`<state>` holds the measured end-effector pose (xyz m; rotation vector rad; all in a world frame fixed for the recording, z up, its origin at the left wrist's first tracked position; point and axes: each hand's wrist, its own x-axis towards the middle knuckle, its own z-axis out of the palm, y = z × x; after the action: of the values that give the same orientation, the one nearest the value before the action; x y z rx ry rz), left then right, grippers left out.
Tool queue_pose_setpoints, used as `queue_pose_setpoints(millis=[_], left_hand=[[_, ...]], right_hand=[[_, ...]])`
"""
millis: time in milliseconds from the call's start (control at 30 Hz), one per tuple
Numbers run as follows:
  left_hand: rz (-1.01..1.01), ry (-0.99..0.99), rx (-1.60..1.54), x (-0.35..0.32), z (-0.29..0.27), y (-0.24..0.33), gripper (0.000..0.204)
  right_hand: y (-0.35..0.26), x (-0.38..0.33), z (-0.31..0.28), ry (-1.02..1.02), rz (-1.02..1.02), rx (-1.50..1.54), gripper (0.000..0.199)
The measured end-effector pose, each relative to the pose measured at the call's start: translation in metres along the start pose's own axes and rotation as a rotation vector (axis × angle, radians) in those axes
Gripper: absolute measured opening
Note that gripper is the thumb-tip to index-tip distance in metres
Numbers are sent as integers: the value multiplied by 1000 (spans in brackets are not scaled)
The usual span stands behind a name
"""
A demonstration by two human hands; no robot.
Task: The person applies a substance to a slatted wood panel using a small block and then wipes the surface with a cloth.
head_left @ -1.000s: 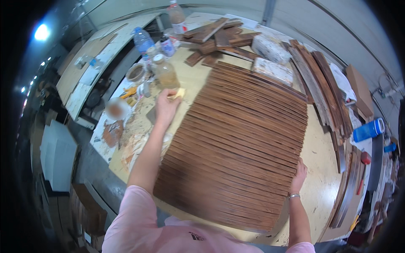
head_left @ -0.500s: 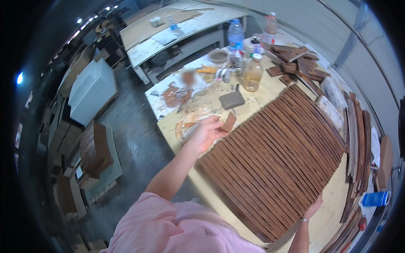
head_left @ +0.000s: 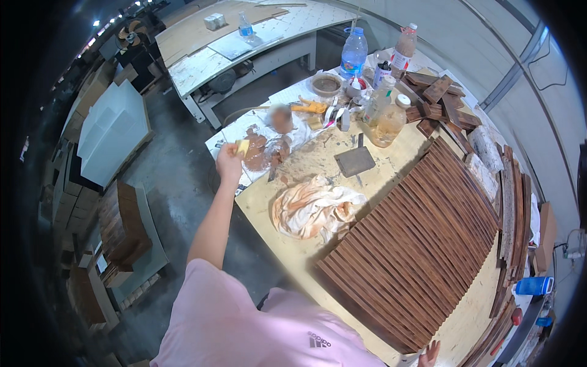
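Note:
At the left end of the worktable, my left hand (head_left: 228, 164) pinches a small flat yellowish piece (head_left: 243, 147); its kind is unclear. The piece is beside a smear of brown paste (head_left: 257, 153) on a white sheet. My right hand (head_left: 430, 354) shows at the lower edge with its fingers apart, just off the near corner of a row of dark brown wooden slats (head_left: 416, 244). Those slats lie side by side across the table. Between my left hand and the slats is a crumpled white rag (head_left: 318, 209) with orange-brown stains.
A dark flat block (head_left: 354, 161) rests beyond the rag. Farther back are a jar of amber liquid (head_left: 389, 125), a large water bottle (head_left: 354, 54), a bowl (head_left: 326, 84) and an orange glove (head_left: 309, 106). Wood offcuts (head_left: 437, 101) are heaped at the back right; long strips (head_left: 516, 208) line the right edge.
My left hand, holding the small piece, has moved from beside the slats to the brown paste at far left, uncovering the rag. My right hand has come away from the slats' near edge.

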<state>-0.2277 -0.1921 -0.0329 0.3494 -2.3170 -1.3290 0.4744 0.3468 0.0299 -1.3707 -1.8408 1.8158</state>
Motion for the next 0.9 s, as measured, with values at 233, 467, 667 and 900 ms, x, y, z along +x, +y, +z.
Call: queue_pose_setpoints(millis=[233,467,667,900], left_hand=[[374,-205,549,42,12,-11,20],[342,-284,379,51,-1,-21,23],[333,-153,149,48,-13,-1,24],[413,-193,294,42,-12,-10,26]], right_hand=[[-46,-35,129,221,81,-49,86],[-14,-30,115,267,89,-54,70],[19,-14,95,283,17,12,94],[22,-16,95,275,-13,87,91]])
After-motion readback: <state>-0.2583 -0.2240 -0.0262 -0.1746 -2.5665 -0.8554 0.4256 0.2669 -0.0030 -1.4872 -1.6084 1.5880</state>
